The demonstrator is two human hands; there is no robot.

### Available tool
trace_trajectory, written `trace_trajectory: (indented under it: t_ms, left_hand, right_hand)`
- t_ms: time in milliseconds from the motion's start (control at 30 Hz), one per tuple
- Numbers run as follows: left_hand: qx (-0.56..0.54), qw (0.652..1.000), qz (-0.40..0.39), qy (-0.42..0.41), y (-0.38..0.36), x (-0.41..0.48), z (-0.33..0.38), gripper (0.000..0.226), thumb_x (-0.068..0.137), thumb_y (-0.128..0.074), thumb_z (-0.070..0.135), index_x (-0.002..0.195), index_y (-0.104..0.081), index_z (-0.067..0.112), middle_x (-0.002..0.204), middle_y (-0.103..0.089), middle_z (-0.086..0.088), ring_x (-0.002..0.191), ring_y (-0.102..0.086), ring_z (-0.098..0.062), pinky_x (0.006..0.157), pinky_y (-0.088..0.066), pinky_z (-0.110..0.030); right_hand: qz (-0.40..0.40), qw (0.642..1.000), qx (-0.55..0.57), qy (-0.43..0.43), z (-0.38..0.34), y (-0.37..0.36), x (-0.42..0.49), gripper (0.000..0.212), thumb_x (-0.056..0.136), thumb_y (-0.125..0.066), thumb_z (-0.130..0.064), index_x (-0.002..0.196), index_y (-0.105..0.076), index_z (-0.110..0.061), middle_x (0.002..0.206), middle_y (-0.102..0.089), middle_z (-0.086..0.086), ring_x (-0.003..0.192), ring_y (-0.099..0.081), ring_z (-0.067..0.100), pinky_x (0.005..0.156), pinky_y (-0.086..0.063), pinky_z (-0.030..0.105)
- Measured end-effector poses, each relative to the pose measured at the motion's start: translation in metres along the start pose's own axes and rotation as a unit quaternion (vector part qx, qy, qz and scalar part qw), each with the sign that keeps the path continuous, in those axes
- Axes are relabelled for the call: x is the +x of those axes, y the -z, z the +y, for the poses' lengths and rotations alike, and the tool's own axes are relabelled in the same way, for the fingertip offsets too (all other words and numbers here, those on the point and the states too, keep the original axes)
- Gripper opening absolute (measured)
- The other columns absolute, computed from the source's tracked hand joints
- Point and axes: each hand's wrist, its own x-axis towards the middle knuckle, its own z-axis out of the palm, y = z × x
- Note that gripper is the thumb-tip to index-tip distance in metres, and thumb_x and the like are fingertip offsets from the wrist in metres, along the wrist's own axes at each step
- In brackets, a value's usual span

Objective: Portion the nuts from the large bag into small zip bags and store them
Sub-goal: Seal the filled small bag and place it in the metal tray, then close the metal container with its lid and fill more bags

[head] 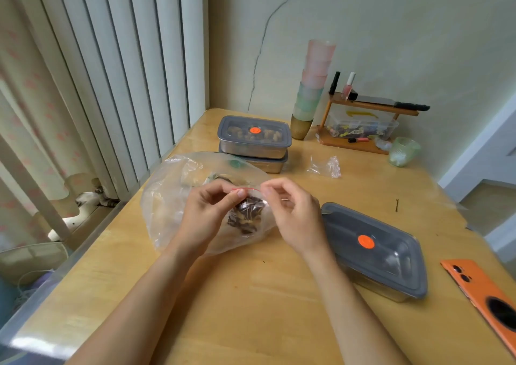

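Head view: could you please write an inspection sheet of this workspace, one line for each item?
Surface: wooden table, light colour.
Job's things: small zip bag with nuts, held in front of the large bag; spare bag lying farther back; two stacked boxes with lids at the back; one closed box at the right.
Clutter: phone, hairpin, cups, shelf with bottles, green glass.
Hands: left hand and right hand both pinch the small zip bag's red strip.
Cables: nothing seen.
Surroundings: blinds at left, cracked wall behind.
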Motion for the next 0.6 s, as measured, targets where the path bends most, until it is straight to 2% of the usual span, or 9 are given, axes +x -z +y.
trace_trajectory:
  t_ms: [67,133,233,300,333,433,467,533,600]
  left_hand:
    - [-0.019,1.000,0.001,-0.008,0.000,-0.004,0.005,0.017,0.089,-0.072,0.013,0.082,-0.070,-0.003,0.085,-0.070,-0.027,0.082,-0.066,-0.024,0.076,-0.055,-0.027]
    - [-0.023,1.000,-0.008,-0.012,-0.001,-0.008,0.012,0.019,0.086,-0.073,0.012,0.083,-0.069,-0.006,0.087,-0.067,-0.034,0.083,-0.066,-0.024,0.077,-0.054,-0.027]
    - [-0.023,0.999,-0.042,-0.003,-0.016,-0.014,0.023,0.019,0.081,-0.076,0.011,0.083,-0.072,-0.007,0.082,-0.069,-0.023,0.079,-0.065,-0.020,0.074,-0.053,-0.024]
    - [-0.019,0.996,-0.083,0.023,-0.032,-0.017,0.030,0.012,0.083,-0.074,0.011,0.080,-0.071,0.000,0.078,-0.069,-0.012,0.074,-0.064,-0.017,0.072,-0.053,-0.023]
    - [-0.009,0.993,-0.112,0.044,-0.039,-0.019,0.032,0.012,0.088,-0.072,0.012,0.080,-0.069,0.003,0.077,-0.068,-0.010,0.072,-0.062,-0.016,0.070,-0.052,-0.024]
    - [0.039,0.974,-0.173,0.141,-0.061,-0.021,0.026,0.017,0.102,-0.062,0.020,0.087,-0.059,0.012,0.082,-0.059,-0.009,0.075,-0.055,-0.020,0.074,-0.047,-0.035]
    - [0.057,0.965,-0.183,0.178,-0.067,-0.021,0.022,0.016,0.100,-0.061,0.025,0.087,-0.058,0.016,0.084,-0.057,-0.008,0.079,-0.054,-0.022,0.078,-0.044,-0.038]
    - [0.102,0.950,-0.187,0.228,-0.078,-0.022,0.017,0.012,0.087,-0.058,0.033,0.085,-0.060,0.022,0.087,-0.058,-0.008,0.084,-0.053,-0.022,0.082,-0.040,-0.039]
    - [0.107,0.946,-0.182,0.245,-0.086,-0.024,0.016,0.023,0.081,-0.057,0.035,0.089,-0.063,0.014,0.091,-0.061,-0.008,0.088,-0.052,-0.021,0.084,-0.038,-0.038]
  right_hand:
    - [0.074,0.994,-0.079,-0.028,0.002,0.023,0.003,0.016,0.102,-0.063,-0.029,0.096,-0.073,-0.019,0.088,-0.074,-0.011,0.085,-0.068,0.006,0.078,-0.054,0.026]
    - [0.117,0.969,-0.195,-0.092,0.012,0.059,0.006,0.018,0.102,-0.058,-0.028,0.097,-0.072,-0.017,0.093,-0.074,0.000,0.092,-0.066,0.020,0.080,-0.052,0.033]
    - [0.073,0.885,-0.377,-0.265,0.045,0.121,0.004,0.027,0.104,-0.048,-0.035,0.111,-0.069,-0.020,0.116,-0.068,0.014,0.114,-0.056,0.038,0.093,-0.047,0.043]
    - [0.005,0.830,-0.419,-0.367,0.064,0.151,-0.006,0.041,0.106,-0.039,-0.050,0.120,-0.067,-0.024,0.123,-0.064,0.014,0.119,-0.053,0.039,0.101,-0.043,0.048]
    - [-0.020,0.831,-0.402,-0.383,0.070,0.160,-0.012,0.048,0.106,-0.035,-0.056,0.119,-0.068,-0.024,0.120,-0.066,0.013,0.114,-0.055,0.037,0.099,-0.045,0.047]
    - [-0.029,0.892,-0.307,-0.331,0.076,0.176,-0.032,0.054,0.106,-0.038,-0.055,0.098,-0.069,-0.012,0.088,-0.068,0.011,0.087,-0.059,0.031,0.075,-0.045,0.038]
    - [-0.026,0.906,-0.284,-0.312,0.074,0.180,-0.038,0.053,0.106,-0.041,-0.053,0.088,-0.063,-0.009,0.077,-0.060,0.008,0.080,-0.056,0.030,0.067,-0.041,0.037]
    - [-0.040,0.923,-0.251,-0.288,0.069,0.188,-0.048,0.049,0.106,-0.045,-0.050,0.077,-0.047,-0.011,0.069,-0.043,0.004,0.067,-0.043,0.023,0.061,-0.029,0.036]
    - [-0.073,0.933,-0.229,-0.266,0.067,0.196,-0.054,0.047,0.106,-0.047,-0.047,0.076,-0.038,-0.013,0.068,-0.034,-0.001,0.064,-0.033,0.017,0.061,-0.024,0.036]
